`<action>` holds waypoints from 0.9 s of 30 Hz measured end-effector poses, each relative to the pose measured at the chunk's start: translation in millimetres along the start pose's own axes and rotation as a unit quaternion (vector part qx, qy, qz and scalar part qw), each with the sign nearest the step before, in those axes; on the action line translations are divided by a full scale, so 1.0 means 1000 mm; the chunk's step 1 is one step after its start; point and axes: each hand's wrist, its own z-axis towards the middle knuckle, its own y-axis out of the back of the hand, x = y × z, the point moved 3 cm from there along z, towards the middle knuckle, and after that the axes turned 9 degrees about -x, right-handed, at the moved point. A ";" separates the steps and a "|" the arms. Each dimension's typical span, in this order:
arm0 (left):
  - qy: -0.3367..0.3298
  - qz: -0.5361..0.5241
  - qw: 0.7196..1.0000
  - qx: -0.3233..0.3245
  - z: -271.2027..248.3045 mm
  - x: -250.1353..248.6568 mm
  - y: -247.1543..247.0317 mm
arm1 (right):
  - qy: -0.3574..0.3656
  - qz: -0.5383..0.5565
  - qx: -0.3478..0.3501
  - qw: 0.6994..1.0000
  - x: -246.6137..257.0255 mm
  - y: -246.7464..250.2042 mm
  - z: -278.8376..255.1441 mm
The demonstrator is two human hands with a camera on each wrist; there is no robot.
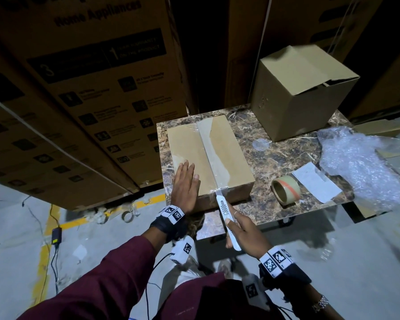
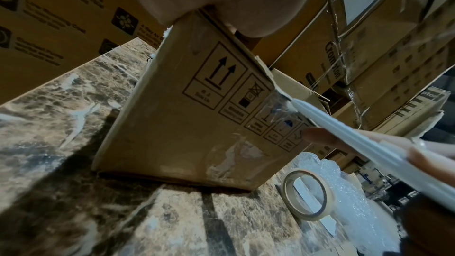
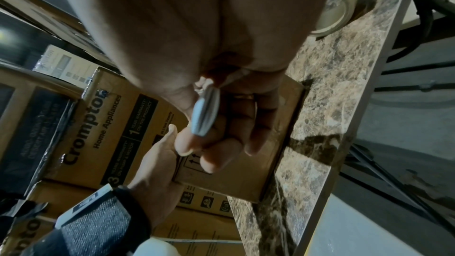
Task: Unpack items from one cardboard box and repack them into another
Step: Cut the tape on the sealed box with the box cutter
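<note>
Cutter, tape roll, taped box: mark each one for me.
cutter (image 1: 226,214), head view, on the white handle above the right hand's grip.
tape roll (image 1: 286,189), head view, on its outer band.
taped box (image 1: 189,144), head view, on the bare left top flap.

You stand at a brown marble-patterned bench (image 1: 284,155); tall printed appliance cartons (image 1: 83,93) rise behind it, and grey concrete floor (image 1: 14,245) with yellow line (image 1: 45,245) lies left of it in dim light.

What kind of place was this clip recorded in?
Most likely a warehouse or stockroom: stacked appliance cartons tower behind a small marble-patterned table, and the bare concrete floor carries a yellow painted line.
</note>
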 end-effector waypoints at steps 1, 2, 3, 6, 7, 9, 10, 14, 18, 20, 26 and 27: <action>-0.001 -0.001 1.000 0.000 0.000 0.000 0.001 | 0.002 -0.003 0.000 1.000 -0.001 0.000 0.000; 0.000 -0.003 1.000 0.000 0.000 0.000 0.001 | 0.006 -0.006 0.000 1.000 0.000 0.000 -0.001; 0.003 -0.003 1.000 -0.001 0.000 0.000 0.002 | 0.007 -0.009 0.000 1.000 -0.001 0.000 -0.002; 0.009 0.008 1.000 -0.006 0.001 -0.001 0.000 | -0.001 -0.003 0.007 1.000 -0.003 -0.001 -0.001; 0.010 0.015 1.000 -0.006 0.001 -0.001 -0.001 | -0.003 0.004 0.013 1.000 -0.002 -0.003 0.001; 0.010 0.023 1.000 0.000 0.001 0.000 -0.002 | -0.004 0.020 0.023 1.000 0.000 -0.009 0.003; 0.008 0.025 1.000 0.005 0.001 0.000 -0.002 | -0.006 0.027 0.025 0.999 0.001 -0.011 0.005; 0.005 0.023 1.000 0.008 0.001 -0.002 -0.002 | -0.008 0.044 0.021 0.999 0.001 -0.018 0.006; 0.007 0.010 1.000 0.015 0.000 -0.004 0.001 | -0.006 0.058 0.022 0.998 -0.001 -0.017 0.003; 0.010 -0.006 1.000 0.017 0.001 -0.004 0.004 | 0.000 0.069 0.033 0.997 0.000 -0.013 -0.001; 0.017 -0.013 1.000 0.012 0.002 -0.004 0.005 | -0.010 0.096 0.056 0.994 -0.003 -0.010 -0.001; 0.015 -0.009 1.000 0.015 0.003 -0.004 0.005 | -0.011 0.095 0.058 0.994 -0.002 -0.011 0.001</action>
